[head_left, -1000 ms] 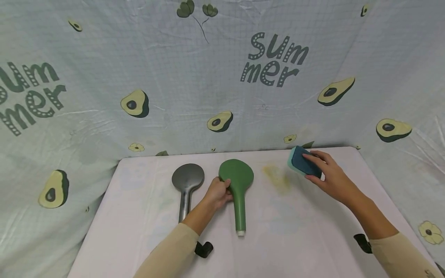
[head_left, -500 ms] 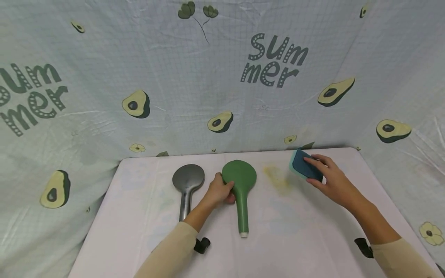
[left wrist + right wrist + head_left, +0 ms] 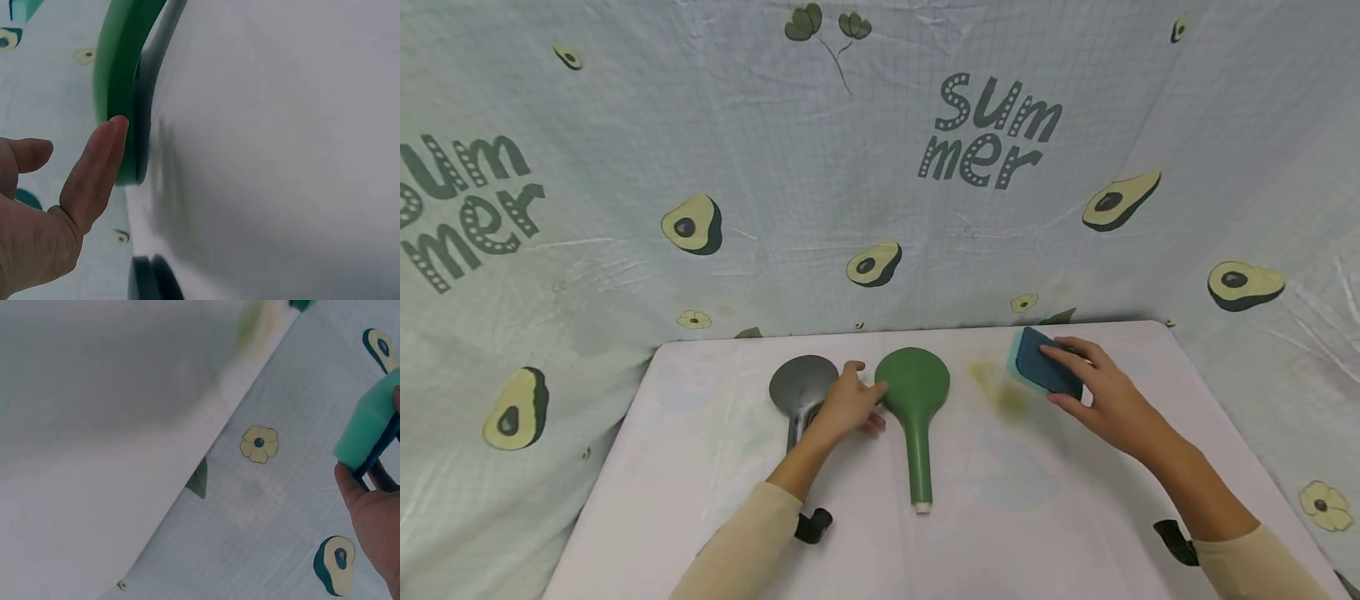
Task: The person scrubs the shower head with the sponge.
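Observation:
A green shower head lies face down on the white table, handle toward me. My left hand rests between it and a grey shower head. Its fingers are straight, and one fingertip touches the green rim. My right hand grips a teal and dark blue sponge at the back right of the table. In the right wrist view the sponge is pinched between thumb and fingers.
A yellowish stain marks the table between the green head and the sponge. An avocado-print cloth hangs behind and at both sides. Black wrist straps show on both sleeves.
My left hand has let go of the green shower head's neck and shifted up and left, fingers now straight. My right hand has brought the sponge slightly left, toward the stain.

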A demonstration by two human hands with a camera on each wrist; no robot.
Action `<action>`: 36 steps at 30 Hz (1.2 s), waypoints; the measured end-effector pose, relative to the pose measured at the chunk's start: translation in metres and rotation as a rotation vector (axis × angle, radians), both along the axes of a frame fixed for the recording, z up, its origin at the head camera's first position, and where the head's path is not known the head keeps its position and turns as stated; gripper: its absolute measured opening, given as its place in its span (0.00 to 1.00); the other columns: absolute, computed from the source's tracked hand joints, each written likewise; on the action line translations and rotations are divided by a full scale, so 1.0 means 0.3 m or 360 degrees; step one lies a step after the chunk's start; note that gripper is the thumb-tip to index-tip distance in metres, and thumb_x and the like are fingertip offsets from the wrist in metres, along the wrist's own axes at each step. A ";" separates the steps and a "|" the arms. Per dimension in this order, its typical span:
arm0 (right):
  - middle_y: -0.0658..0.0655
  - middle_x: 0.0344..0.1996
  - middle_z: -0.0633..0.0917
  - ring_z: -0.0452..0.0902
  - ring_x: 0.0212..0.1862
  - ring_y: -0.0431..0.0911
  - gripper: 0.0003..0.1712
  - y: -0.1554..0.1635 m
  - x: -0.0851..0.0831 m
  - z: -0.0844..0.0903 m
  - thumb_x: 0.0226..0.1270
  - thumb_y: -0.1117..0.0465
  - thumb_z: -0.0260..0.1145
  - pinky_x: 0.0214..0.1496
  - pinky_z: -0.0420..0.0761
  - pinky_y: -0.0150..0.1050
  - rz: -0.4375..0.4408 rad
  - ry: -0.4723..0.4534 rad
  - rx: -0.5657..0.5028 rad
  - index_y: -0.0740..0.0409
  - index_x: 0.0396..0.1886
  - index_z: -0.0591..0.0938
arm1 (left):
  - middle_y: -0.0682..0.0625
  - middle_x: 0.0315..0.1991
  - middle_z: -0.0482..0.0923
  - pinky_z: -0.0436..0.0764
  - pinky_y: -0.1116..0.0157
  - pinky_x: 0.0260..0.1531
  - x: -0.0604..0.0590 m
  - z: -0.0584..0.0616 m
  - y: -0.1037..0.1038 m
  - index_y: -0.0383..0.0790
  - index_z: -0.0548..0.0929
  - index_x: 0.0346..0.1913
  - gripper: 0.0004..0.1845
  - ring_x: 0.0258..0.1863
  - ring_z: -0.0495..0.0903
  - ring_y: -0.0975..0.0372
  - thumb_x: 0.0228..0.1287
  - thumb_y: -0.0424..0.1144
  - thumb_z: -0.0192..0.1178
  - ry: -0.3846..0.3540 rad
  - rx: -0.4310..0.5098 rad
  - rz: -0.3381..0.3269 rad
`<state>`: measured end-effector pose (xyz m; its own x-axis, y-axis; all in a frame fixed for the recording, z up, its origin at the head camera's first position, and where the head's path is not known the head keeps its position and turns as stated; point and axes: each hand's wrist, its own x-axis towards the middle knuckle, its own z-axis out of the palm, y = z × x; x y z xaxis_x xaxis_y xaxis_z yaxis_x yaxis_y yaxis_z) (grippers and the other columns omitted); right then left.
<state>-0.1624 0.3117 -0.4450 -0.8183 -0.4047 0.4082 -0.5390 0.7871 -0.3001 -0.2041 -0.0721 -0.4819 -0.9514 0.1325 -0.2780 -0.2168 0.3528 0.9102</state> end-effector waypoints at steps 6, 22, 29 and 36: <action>0.63 0.72 0.68 0.72 0.66 0.59 0.43 -0.039 0.003 0.022 0.59 0.65 0.79 0.52 0.82 0.56 0.0050 -0.0026 0.0007 0.52 0.74 0.73 | 0.29 0.51 0.80 0.91 0.56 0.33 0.008 0.050 -0.098 0.30 0.60 0.75 0.31 0.33 0.90 0.49 0.79 0.40 0.57 0.0124 0.0010 0.0015; 0.58 0.75 0.66 0.67 0.73 0.55 0.43 -0.221 -0.001 0.011 0.64 0.59 0.78 0.63 0.81 0.55 0.0271 -0.0174 -0.0042 0.47 0.76 0.70 | 0.33 0.48 0.85 0.90 0.58 0.34 0.099 0.078 -0.342 0.27 0.79 0.59 0.19 0.34 0.90 0.50 0.79 0.42 0.57 0.0199 -0.0214 0.0011; 0.57 0.76 0.65 0.65 0.75 0.53 0.41 -0.301 0.001 -0.006 0.66 0.56 0.76 0.67 0.80 0.53 0.0336 -0.0228 -0.0052 0.45 0.77 0.70 | 0.33 0.42 0.85 0.88 0.60 0.26 0.129 0.062 -0.428 0.24 0.79 0.54 0.22 0.29 0.88 0.53 0.77 0.45 0.60 0.0157 -0.0472 0.0085; 0.56 0.75 0.66 0.66 0.75 0.52 0.40 -0.373 0.014 -0.026 0.67 0.54 0.76 0.68 0.80 0.51 0.0419 -0.0249 -0.0064 0.42 0.76 0.70 | 0.38 0.37 0.87 0.86 0.61 0.24 0.128 0.005 -0.459 0.24 0.79 0.51 0.29 0.24 0.87 0.56 0.76 0.53 0.59 -0.0034 -0.0514 0.0085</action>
<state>-0.1581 0.1998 -0.4527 -0.7416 -0.5974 0.3052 -0.6676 0.6124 -0.4235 -0.1659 -0.2098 -0.4805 -0.9482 -0.0159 -0.3173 -0.2605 0.6103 0.7481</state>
